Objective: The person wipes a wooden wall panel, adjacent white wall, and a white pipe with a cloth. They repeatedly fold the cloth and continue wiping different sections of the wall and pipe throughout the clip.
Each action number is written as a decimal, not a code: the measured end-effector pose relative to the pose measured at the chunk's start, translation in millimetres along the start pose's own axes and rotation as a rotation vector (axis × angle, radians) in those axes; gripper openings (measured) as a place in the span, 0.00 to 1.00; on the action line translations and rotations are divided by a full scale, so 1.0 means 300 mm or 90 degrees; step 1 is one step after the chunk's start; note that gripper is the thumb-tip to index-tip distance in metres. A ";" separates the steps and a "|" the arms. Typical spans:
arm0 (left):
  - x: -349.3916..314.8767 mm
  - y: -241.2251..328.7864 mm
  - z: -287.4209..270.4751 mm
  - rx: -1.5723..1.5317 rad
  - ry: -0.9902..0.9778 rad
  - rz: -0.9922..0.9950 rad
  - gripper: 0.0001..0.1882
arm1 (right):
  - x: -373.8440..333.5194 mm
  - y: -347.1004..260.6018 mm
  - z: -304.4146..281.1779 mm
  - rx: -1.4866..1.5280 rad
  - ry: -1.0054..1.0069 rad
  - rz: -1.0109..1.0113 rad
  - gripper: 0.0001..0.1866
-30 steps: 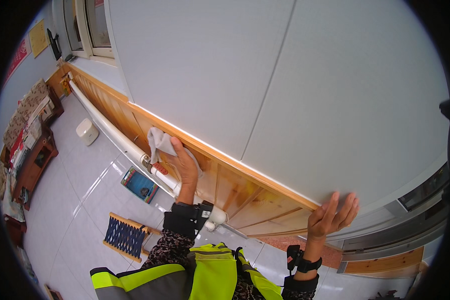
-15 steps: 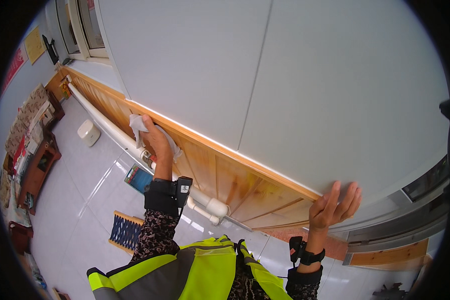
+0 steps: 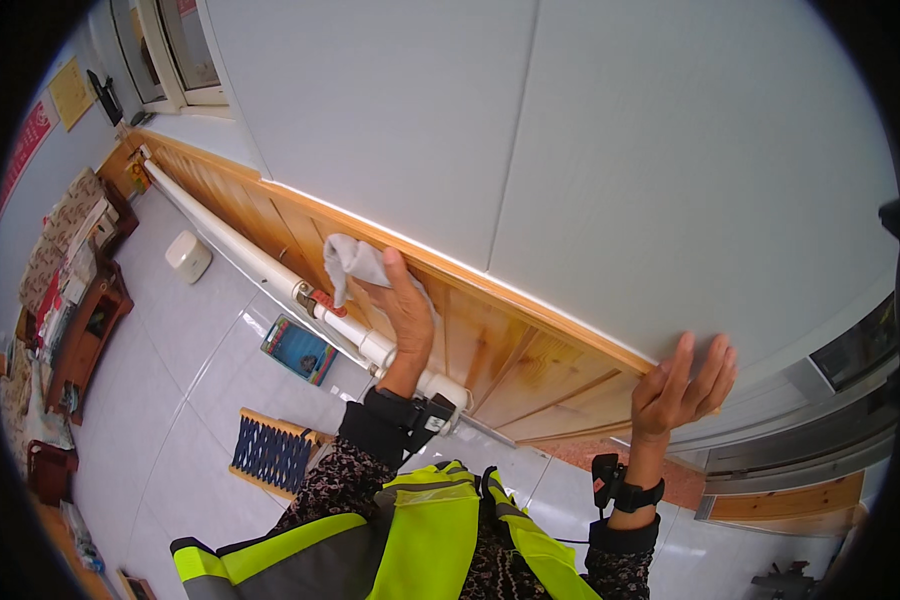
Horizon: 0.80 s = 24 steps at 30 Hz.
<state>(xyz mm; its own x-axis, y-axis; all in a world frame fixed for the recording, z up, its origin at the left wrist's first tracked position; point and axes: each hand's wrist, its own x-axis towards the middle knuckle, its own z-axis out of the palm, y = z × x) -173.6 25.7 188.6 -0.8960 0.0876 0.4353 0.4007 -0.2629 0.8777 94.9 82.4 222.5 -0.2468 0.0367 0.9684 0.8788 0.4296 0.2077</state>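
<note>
My left hand (image 3: 402, 305) presses a light grey cloth (image 3: 355, 262) against the upper part of the wooden wainscot (image 3: 470, 335), just under its top ledge. Part of the cloth is hidden behind the palm and fingers. Farther right, my right hand (image 3: 675, 398) lies at the end of the wooden ledge (image 3: 555, 325), its stretched fingertips touching the pale grey wall panel (image 3: 660, 170). Nothing is held in that hand.
A white pipe (image 3: 235, 240) runs low along the wainscot. On the tiled floor are a folding stool (image 3: 270, 455), a blue flat package (image 3: 298, 350) and a white bin (image 3: 188, 257). A wooden table (image 3: 80, 350) and sofa stand at left, a window (image 3: 185, 50) at upper left.
My left hand has slid right along the wainscot with the cloth. The right hand stays at the ledge's end, and the view has shifted slightly.
</note>
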 end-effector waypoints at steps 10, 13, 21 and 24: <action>-0.226 0.039 -0.059 0.056 -0.297 0.016 0.45 | 0.010 0.008 -0.005 0.019 -0.008 -0.009 0.16; -0.189 0.004 -0.099 -0.024 -0.327 -0.042 0.43 | 0.011 0.009 -0.006 0.021 -0.007 -0.013 0.16; 0.001 -0.096 -0.110 -0.138 -0.182 -0.079 0.33 | 0.008 0.018 -0.009 0.025 -0.014 -0.014 0.16; 0.108 -0.135 -0.131 -0.154 -0.097 -0.145 0.32 | 0.004 0.020 -0.007 0.025 -0.016 -0.019 0.16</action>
<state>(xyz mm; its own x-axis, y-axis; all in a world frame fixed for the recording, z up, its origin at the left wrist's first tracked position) -226.3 1.2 159.2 -0.9107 0.3078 0.2754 0.1213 -0.4382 0.8907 100.8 83.2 225.3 -0.2831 0.0452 0.9580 0.8543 0.4660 0.2304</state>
